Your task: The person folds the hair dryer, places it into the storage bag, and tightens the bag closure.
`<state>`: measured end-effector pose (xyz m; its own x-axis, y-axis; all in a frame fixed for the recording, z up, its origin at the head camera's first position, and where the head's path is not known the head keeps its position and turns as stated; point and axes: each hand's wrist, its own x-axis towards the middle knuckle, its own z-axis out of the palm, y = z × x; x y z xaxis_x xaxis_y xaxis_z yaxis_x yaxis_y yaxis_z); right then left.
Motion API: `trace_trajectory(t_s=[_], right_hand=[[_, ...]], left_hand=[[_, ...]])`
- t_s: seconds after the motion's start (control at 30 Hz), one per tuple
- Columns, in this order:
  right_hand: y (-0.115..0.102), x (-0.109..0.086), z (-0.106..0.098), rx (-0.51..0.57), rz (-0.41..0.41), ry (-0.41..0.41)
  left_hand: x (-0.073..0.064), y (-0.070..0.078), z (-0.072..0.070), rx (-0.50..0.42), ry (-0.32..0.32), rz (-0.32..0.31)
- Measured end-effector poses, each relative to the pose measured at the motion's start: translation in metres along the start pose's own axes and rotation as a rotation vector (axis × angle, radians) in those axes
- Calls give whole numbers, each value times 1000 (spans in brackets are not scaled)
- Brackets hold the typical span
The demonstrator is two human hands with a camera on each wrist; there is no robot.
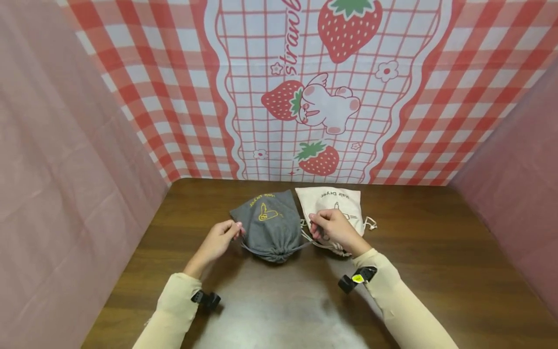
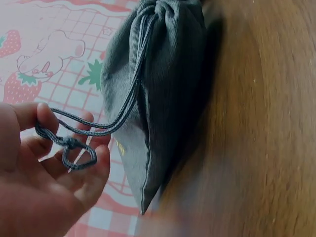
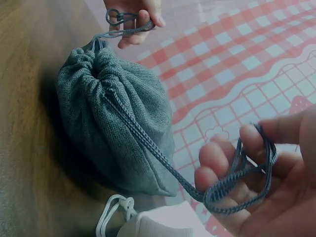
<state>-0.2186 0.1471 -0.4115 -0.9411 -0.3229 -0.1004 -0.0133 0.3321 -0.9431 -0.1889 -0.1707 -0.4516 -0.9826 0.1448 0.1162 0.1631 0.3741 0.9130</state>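
A grey drawstring bag (image 1: 271, 225) with yellow "Hair Dryer" print lies on the table, its gathered mouth toward me. My left hand (image 1: 222, 237) is at its left side and pinches one grey drawstring (image 2: 89, 126) between thumb and finger; the knotted loop end hangs over the palm. On the other side my right hand (image 1: 333, 228) pinches the opposite grey cord (image 3: 158, 153), its end looped across the fingers. Both cords run out from the cinched mouth. Beneath the right hand lies a cream drawstring bag (image 1: 352, 198), partly hidden, with dark "Hair Dryer" print.
The brown wooden table (image 1: 418, 271) ends at a strawberry-patterned checked cloth (image 1: 248, 97) behind the bags. Pink cloths (image 1: 78, 145) hang at both sides. White cord (image 1: 370, 223) of the cream bag trails on the table.
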Motion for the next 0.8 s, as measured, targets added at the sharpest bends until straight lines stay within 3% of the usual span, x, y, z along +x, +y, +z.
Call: trace_trajectory(t_s=[0.17, 0.33, 0.43, 0.57, 0.8], right_hand=[[-1, 4, 1, -138, -64, 88], [-1, 8, 3, -402, -174, 150], [-1, 10, 5, -526, -208, 189], [-1, 12, 8, -625, -226, 185], [-3, 14, 12, -704, -235, 135]], left_hand=[[-1, -3, -4, 147, 76, -55], [-3, -4, -8, 307, 70, -77], [-3, -4, -8, 357, 70, -97], [-3, -4, -10, 399, 68, -144], [-4, -9, -13, 482, 77, -167]])
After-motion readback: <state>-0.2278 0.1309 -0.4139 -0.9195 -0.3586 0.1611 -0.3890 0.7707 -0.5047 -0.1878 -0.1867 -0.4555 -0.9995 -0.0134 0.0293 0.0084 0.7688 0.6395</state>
